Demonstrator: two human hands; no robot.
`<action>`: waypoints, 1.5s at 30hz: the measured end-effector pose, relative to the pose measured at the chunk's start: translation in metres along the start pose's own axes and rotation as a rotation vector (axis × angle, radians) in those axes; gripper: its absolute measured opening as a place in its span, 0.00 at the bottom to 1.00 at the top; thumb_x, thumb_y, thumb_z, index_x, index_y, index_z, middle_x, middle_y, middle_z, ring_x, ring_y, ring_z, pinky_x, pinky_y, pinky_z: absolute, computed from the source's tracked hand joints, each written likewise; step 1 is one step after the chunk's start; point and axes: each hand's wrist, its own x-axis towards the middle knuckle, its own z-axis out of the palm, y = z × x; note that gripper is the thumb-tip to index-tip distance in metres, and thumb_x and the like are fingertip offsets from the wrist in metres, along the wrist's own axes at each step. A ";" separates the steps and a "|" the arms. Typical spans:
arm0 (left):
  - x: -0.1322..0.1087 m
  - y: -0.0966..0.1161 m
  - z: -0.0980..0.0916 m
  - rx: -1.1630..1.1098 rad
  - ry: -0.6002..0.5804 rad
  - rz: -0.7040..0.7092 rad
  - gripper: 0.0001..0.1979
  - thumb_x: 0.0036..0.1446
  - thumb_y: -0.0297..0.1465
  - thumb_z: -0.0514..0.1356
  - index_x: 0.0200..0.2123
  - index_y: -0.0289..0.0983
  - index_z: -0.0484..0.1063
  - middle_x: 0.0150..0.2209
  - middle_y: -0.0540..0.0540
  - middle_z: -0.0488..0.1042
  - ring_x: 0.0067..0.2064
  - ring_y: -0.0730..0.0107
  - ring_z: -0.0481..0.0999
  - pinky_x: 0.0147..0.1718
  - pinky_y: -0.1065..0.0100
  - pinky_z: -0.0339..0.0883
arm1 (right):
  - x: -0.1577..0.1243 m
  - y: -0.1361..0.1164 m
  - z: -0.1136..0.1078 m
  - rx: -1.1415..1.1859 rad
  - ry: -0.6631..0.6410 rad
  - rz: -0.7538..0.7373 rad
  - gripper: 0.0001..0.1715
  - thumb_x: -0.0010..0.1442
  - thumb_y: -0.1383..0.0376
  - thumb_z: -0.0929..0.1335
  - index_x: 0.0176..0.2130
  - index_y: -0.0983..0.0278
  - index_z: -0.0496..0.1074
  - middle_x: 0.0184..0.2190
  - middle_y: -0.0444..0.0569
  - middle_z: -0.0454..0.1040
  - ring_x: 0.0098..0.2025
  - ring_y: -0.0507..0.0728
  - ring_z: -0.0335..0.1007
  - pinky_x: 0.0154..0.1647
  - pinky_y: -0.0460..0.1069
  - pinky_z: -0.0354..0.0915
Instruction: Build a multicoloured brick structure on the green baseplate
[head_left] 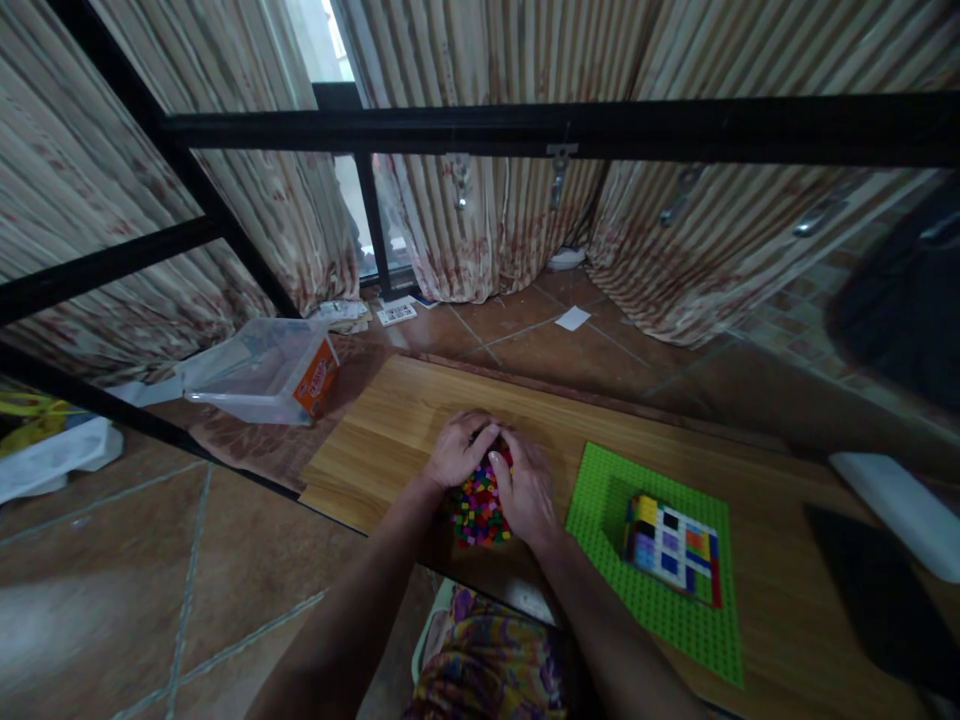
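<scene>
A heap of tiny coloured toy bricks lies on the wooden table near its front edge. My left hand curves round the far left side of the heap, its fingers closed together. From the right, my right hand cups the same heap, with the thumb over the bricks. The two hands meet at the far side, and some fingertips are hidden there. To the right, a green studded baseplate bears a block of coloured bricks with a white grid on top.
The wooden table runs left to right. On the floor beyond its left end stands a clear plastic bin with an orange label. A white object and a dark flat one are at the right. Black metal bars cross ahead.
</scene>
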 end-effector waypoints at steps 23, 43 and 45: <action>-0.104 0.037 0.041 -0.001 0.708 -0.489 0.24 0.66 0.43 0.46 0.57 0.37 0.65 0.59 0.38 0.66 0.61 0.59 0.64 0.62 0.55 0.56 | -0.051 -0.014 -0.005 0.153 0.381 0.360 0.29 0.68 0.53 0.54 0.59 0.67 0.61 0.57 0.61 0.66 0.60 0.62 0.60 0.60 0.60 0.57; -0.079 0.017 0.024 0.008 0.922 -0.452 0.19 0.65 0.40 0.48 0.53 0.39 0.67 0.54 0.41 0.69 0.57 0.63 0.67 0.58 0.59 0.59 | -0.081 -0.026 -0.021 -0.092 0.060 -0.049 0.46 0.58 0.47 0.67 0.65 0.64 0.51 0.64 0.62 0.55 0.66 0.70 0.50 0.61 0.69 0.53; -0.080 0.006 0.013 0.097 0.861 -0.483 0.18 0.63 0.39 0.50 0.51 0.38 0.68 0.52 0.40 0.71 0.56 0.61 0.67 0.58 0.57 0.59 | -0.090 -0.030 -0.015 -0.202 -0.030 -0.075 0.51 0.56 0.46 0.67 0.67 0.65 0.48 0.67 0.64 0.51 0.67 0.72 0.44 0.62 0.71 0.47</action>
